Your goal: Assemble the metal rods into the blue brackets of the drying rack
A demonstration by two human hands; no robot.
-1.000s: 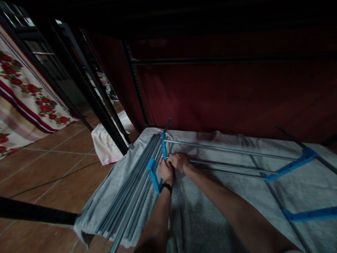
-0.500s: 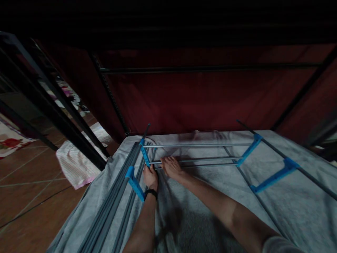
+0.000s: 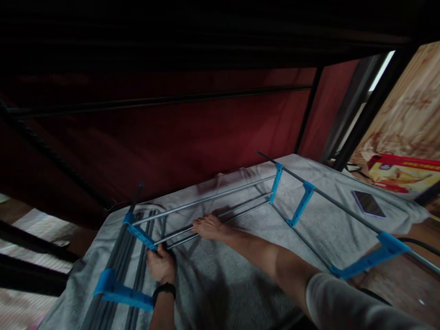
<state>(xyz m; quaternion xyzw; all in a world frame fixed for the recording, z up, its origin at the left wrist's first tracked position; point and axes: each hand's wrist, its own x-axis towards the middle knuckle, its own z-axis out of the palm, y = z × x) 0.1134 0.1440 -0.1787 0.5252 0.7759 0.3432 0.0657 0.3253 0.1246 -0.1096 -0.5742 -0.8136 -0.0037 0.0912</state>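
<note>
Right hand fingers wrap metal rod, left hand grips blue bracket; probably light, stiff, slick rod, best held near bracket

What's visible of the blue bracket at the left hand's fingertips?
The blue bracket looks like plastic: a slim arm whose far end has a collar around a dark pole. It slants across the view toward the left hand, whose fingers touch its near end and partly hide it. Thin, metal-looking rods extend rightward from it.

Brackets are blue, rods gry, blanket lt-gry, curtain dk-red.
</note>
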